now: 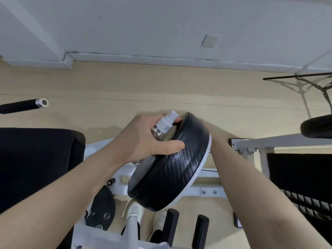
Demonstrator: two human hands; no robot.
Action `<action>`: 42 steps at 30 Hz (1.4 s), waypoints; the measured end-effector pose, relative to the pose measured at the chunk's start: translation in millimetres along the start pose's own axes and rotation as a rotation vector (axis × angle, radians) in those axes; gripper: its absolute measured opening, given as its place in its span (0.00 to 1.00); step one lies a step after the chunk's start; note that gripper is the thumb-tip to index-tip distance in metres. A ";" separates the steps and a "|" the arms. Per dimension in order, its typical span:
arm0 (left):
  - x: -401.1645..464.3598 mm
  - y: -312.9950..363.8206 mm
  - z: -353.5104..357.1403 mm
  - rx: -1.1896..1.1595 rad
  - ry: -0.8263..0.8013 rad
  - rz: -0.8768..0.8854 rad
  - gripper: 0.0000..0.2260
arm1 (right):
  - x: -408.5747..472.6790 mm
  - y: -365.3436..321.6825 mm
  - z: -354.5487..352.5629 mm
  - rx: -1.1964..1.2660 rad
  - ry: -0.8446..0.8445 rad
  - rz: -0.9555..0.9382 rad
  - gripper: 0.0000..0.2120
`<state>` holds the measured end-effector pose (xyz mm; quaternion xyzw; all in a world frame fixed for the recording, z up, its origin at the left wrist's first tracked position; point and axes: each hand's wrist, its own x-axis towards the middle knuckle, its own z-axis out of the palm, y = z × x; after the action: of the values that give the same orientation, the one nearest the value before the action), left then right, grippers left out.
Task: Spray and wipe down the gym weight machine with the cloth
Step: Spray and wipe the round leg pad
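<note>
Item: round black pad with woven-texture vinyl cover and white backing plate [170, 164] — part of the white-framed gym weight machine [203, 191], tilted on edge at centre of view, its padded face turned toward the left.

Left hand [143, 139]: fingers curled round a small clear spray bottle with white pump head [164, 125]; thumb lies along the pad's rim, and the nozzle sits just beside the pad's upper edge.

Right hand: forearm [251, 177] runs up behind the pad's white backing; the hand itself is hidden by the pad, so whether it is open or closed cannot be told. No cloth can be made out.

Machine fittings: white steel crossbar with bolts below the pad; two black upright foam-covered posts [186, 229] at lower centre; black weight disc [102, 207] at lower left; black upholstered seat section [36, 164] at left; black foam-gripped handle with chrome end cap [25, 105] at far left; dark weight stack [298, 180] within a white frame at right; black padded roller [318, 127] at the right edge.

Surface: pale beige floor [161, 87], smooth, with faint seam lines. The person's white shoes [136, 211] stand on it beneath the pad.

Room: white wall [143, 24] with white skirting board along its foot; one white wall socket [210, 40] — set low, right of centre. A thin black metal stand [305, 78] casts a shadow at upper right.
</note>
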<state>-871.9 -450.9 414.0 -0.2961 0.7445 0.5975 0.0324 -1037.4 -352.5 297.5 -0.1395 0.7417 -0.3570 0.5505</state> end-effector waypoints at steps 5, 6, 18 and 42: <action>-0.5 -1.8 1.7 -0.024 -0.029 0.023 0.26 | 4.7 0.2 -18.6 0.190 -0.056 0.022 0.11; -0.7 -2.5 1.2 -0.036 -0.030 0.023 0.26 | 0.0 -6.4 -23.4 0.249 -0.021 -0.009 0.13; 2.3 -9.5 1.2 -0.021 -0.036 0.018 0.22 | -5.1 -5.9 2.4 0.084 -0.069 -0.008 0.10; -1.8 -8.5 13.8 -0.070 0.149 -0.022 0.21 | -73.4 -69.8 -12.3 -0.013 0.265 -0.358 0.15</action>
<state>-870.6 -438.6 403.4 -0.3489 0.7201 0.5992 -0.0269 -1035.6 -353.1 399.5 -0.2244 0.7733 -0.4595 0.3749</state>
